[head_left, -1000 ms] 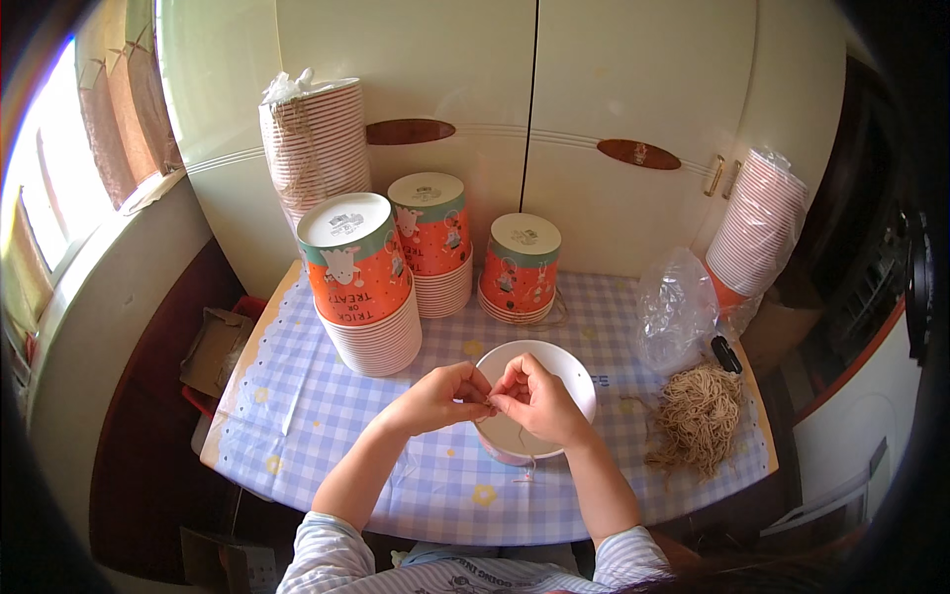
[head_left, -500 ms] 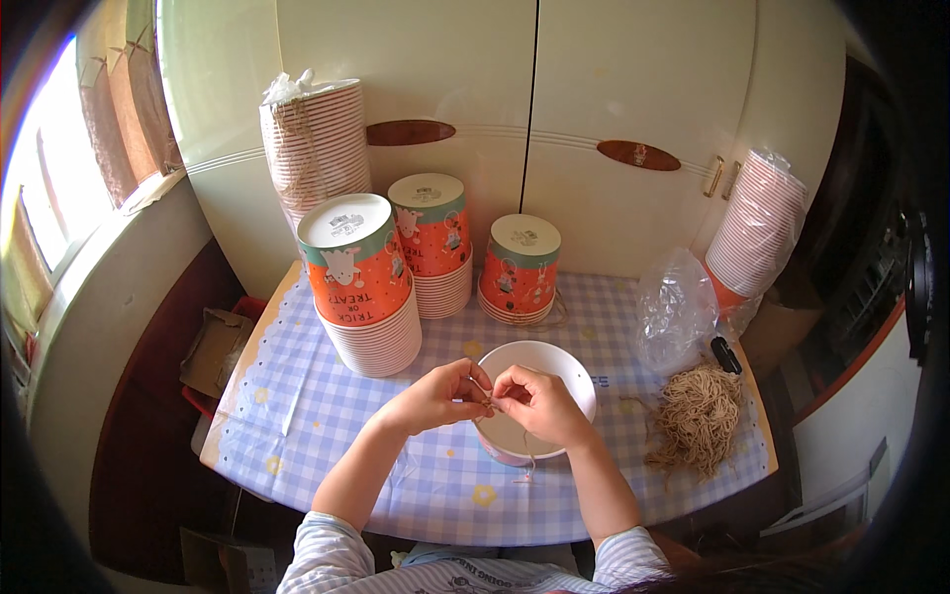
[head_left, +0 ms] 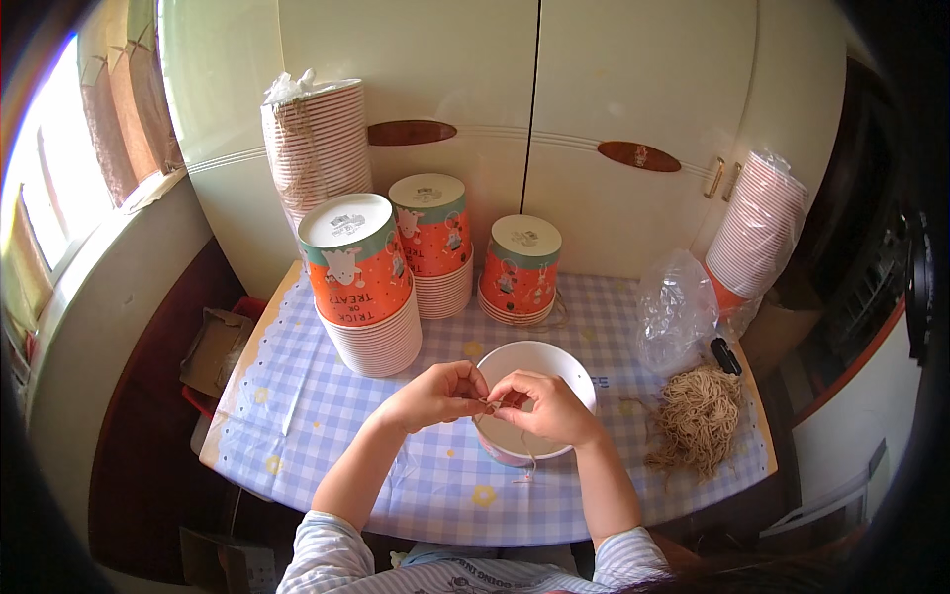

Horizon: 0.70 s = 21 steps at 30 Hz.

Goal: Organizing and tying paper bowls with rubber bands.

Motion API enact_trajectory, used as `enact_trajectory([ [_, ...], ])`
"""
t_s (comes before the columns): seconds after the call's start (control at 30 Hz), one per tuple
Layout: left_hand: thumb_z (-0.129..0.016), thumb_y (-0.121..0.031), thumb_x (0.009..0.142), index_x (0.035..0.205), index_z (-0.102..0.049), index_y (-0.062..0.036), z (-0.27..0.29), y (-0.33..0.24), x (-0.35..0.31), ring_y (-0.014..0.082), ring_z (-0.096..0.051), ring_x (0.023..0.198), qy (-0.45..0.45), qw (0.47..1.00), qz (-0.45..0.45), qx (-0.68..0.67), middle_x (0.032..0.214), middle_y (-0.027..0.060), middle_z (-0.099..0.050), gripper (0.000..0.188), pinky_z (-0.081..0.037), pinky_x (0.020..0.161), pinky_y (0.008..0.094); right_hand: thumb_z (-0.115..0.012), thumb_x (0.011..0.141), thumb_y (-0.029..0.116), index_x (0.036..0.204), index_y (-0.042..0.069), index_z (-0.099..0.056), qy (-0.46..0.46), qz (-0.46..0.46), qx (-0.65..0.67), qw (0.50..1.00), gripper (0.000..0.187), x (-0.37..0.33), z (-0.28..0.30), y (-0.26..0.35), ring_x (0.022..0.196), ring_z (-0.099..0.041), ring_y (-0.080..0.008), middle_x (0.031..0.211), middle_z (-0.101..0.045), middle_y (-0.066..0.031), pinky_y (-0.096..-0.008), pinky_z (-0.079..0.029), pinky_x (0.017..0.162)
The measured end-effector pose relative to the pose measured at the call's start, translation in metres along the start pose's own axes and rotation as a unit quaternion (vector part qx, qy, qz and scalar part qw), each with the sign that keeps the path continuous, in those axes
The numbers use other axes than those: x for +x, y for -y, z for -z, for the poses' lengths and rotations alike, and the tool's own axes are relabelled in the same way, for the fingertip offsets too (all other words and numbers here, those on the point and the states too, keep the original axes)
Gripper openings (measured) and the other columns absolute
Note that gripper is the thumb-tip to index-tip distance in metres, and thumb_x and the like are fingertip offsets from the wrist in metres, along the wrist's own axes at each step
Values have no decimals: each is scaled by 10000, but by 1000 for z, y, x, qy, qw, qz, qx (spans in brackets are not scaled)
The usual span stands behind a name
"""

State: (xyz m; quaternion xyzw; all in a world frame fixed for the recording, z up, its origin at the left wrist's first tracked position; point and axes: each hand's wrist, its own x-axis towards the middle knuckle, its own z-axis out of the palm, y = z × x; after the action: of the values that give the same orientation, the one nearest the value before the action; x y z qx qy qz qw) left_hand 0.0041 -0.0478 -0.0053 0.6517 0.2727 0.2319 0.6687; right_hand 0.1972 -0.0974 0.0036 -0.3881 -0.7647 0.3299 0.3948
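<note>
Both my hands meet over the left side of a white round paper bucket, which stands upright with its opening facing up. Thumb and forefinger of my left hand pinch a thin beige cord. Against them my right hand pinches the same cord, its fingers closed at the cord's end. A length of the cord hangs down over the bucket's near rim onto the tablecloth. The exact shape of the cord between my fingertips is too small to make out.
Inverted stacks of orange and green printed buckets stand behind on the checked tablecloth. To the right lie a heap of beige cords, a black-handled tool and a clear plastic bag. Wrapped bucket stacks flank the cabinet.
My right hand has turned slightly and its fingers have shifted at the cord. My left hand stays nearly in place, and the bucket has barely moved.
</note>
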Motion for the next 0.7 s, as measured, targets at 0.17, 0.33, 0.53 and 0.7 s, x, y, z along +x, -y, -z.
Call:
enact_trajectory([
  [0.17, -608, -15, 775, 877, -520, -38, 0, 1, 0, 14, -481, 617, -6, 1000, 2, -5, 755, -2, -586, 136, -313, 466, 151, -652, 732, -10, 831, 11, -607, -8, 7, -7, 1000, 111, 0, -1, -4, 702, -611, -123, 769, -621, -54, -241, -497, 651],
  [0.33, -605, -16, 778, 912, -513, -10, -3, -7, -3, 71, -560, 705, -26, 998, -21, 44, 804, 27, -612, 162, -434, 572, 196, -642, 759, 15, 849, 14, -597, -22, -36, 46, 998, 101, 0, 1, -1, 733, -606, -105, 783, -630, -42, -239, -493, 680],
  [0.53, -650, -62, 766, 871, -593, -23, 3, -3, -5, 75, -568, 712, -59, 985, -61, 150, 803, 12, -622, 126, -449, 618, 207, -610, 787, 21, 879, 10, -568, -48, -27, 46, 997, 102, -1, 2, -5, 727, -600, -119, 780, -617, -45, -248, -493, 672],
  [0.7, -646, -54, 763, 845, -626, -35, -4, -9, -9, 63, -558, 706, -90, 971, -59, 211, 784, 4, -620, 87, -448, 600, 206, -606, 793, 21, 893, 14, -560, -47, -13, 54, 997, 110, -1, 0, -4, 734, -594, -104, 800, -614, -38, -239, -488, 682],
])
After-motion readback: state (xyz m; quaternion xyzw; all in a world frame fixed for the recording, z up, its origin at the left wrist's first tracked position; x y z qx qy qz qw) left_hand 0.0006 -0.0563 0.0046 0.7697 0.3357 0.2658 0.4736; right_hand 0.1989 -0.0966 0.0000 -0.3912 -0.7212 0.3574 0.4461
